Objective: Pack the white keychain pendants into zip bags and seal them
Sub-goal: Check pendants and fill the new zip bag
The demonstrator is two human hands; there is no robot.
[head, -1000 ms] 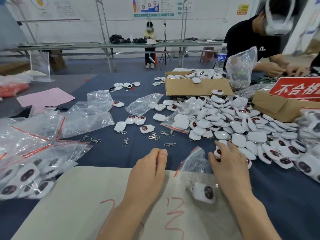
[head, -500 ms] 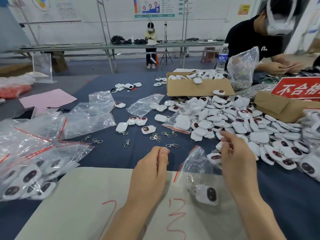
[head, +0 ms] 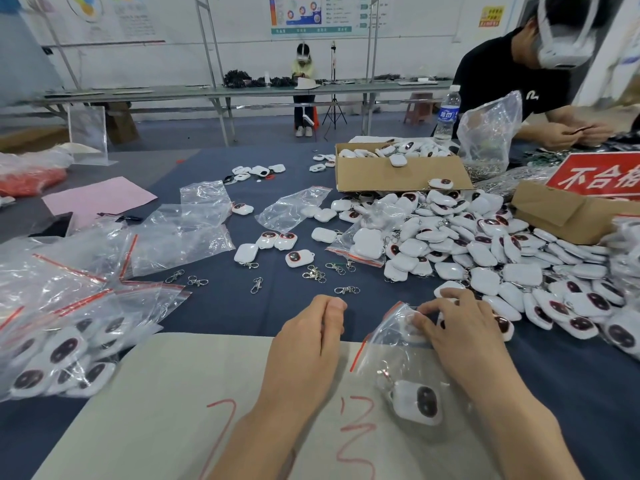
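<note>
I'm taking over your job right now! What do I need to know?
Left hand: open, resting on the beige sheet, holding nothing.
Right hand: seems to pinch a new pendant at the mouth of the open bag.
A bagged pendant already lies at the bag's bottom.
The loose pile is to the right; empty bags and filled bags are to the left.
Done: some bags filled.
Left: push the new pendant in, seal the zip, then work through the pile.
</note>
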